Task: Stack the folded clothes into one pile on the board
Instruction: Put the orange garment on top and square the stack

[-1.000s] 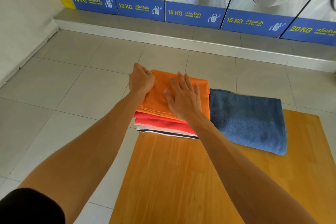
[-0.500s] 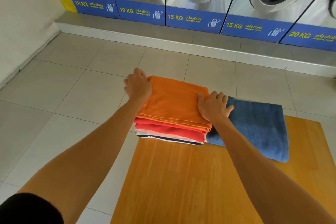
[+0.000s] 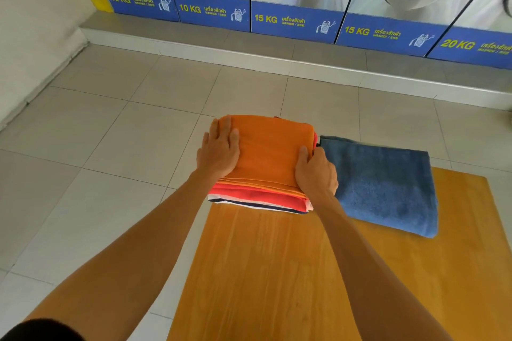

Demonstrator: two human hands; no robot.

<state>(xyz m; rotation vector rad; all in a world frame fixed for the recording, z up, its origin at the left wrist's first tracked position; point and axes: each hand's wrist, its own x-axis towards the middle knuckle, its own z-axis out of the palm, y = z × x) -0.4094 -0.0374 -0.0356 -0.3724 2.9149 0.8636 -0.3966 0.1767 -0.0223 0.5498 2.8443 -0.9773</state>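
Wooden board (image 3: 277, 271) carries blue towel (image 3: 382, 183) at far right, just beside pile (image 3: 266, 158) on its far-left corner. Left hand (image 3: 219, 149) lies flat, fingers together, on top; right hand (image 3: 315, 174), nearer towel, fingers curled over pile's right edge.

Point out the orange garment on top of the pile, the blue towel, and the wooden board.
orange garment (image 3: 270, 152): head view, middle of its top face.
blue towel (image 3: 385, 188): head view, centre of its upper surface.
wooden board (image 3: 277, 271): head view, bare wood in front of the pile.
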